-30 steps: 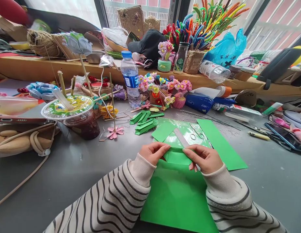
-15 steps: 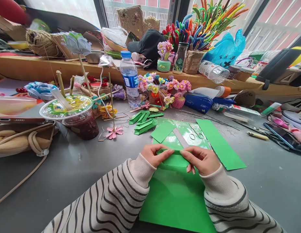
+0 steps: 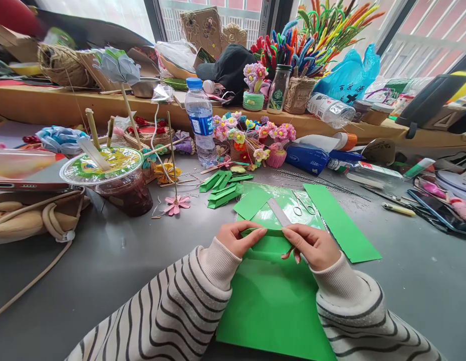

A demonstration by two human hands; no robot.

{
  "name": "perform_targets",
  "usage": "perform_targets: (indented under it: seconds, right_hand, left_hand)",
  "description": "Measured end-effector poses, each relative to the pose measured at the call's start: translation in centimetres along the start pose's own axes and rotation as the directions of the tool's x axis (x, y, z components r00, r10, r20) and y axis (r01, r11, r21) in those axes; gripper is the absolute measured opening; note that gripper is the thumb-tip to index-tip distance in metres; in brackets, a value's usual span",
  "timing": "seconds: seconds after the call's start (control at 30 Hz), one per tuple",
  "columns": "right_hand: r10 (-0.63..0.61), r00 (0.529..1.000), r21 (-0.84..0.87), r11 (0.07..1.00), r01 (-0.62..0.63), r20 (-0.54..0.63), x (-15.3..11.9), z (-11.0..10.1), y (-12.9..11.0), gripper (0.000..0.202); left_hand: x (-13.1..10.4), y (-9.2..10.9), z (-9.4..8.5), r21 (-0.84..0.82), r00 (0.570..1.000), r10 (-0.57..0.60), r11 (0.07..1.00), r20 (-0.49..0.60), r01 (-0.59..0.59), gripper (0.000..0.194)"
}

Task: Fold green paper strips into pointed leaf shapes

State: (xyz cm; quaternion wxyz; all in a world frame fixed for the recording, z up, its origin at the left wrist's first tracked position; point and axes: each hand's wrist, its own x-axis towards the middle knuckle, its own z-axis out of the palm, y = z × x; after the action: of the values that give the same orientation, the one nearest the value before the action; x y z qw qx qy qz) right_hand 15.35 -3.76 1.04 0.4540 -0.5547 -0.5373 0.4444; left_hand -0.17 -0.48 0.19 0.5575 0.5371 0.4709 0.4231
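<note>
With the left hand (image 3: pixel 238 239) and right hand (image 3: pixel 314 245) both pinching the small green paper (image 3: pixel 270 244) above the large green sheet (image 3: pixel 272 306), even thumb pressure would probably keep its partly hidden fold crisp.

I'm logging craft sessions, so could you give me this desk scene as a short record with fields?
left hand: the person's left hand pinches the folded green paper
right hand: the person's right hand pinches its other end
under the hands: large green sheet
folded pieces: small pile of green strips, beyond the left hand
tool: scissors, beyond the hands
drinks: lidded plastic cup; upright blue-capped water bottle
flower: pink, on a thin stem
</note>
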Motion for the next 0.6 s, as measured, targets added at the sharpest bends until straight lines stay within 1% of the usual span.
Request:
perform_targets:
  seconds: [0.1,0.17,0.27,0.33,0.4,0.53,0.6]
  right_hand:
    - [-0.128,0.991,-0.163,0.979,0.12,-0.041,0.1,-0.2,0.4,0.02]
    - [-0.243,0.969,-0.248,0.943,0.222,-0.055,0.2,-0.1,0.5,0.016]
    - [-0.394,0.919,-0.307,0.876,0.371,-0.012,0.3,0.1,0.6,0.013]
    - [-0.457,0.889,-0.319,0.839,0.441,0.029,0.2,0.2,0.4,0.013]
    - [-0.464,0.884,-0.326,0.829,0.454,0.052,0.1,0.2,0.0,0.013]
    - [-0.416,0.907,-0.355,0.839,0.412,0.07,-0.2,0.1,-0.5,0.014]
    - [-0.44,0.896,-0.355,0.829,0.432,0.062,-0.2,0.0,-0.3,0.013]
  left_hand:
    - [0.0,-0.1,0.0,-0.016,0.999,0.03,0.999,-0.01,-0.031,0.017]
    - [-0.1,-0.1,0.1,0.033,0.997,0.081,0.996,-0.017,-0.08,0.016]
    - [-0.4,-0.2,0.2,0.114,0.982,0.189,0.975,0.009,-0.189,0.014]
    - [-0.6,-0.2,0.3,0.154,0.967,0.254,0.955,0.021,-0.254,0.013]
    - [-0.6,-0.1,0.3,0.178,0.956,0.294,0.94,0.019,-0.293,0.012]
    - [-0.6,0.0,0.1,0.153,0.943,0.331,0.93,0.044,-0.334,0.01]
    - [-0.5,-0.2,0.0,0.116,0.932,0.36,0.925,0.04,-0.363,0.008]
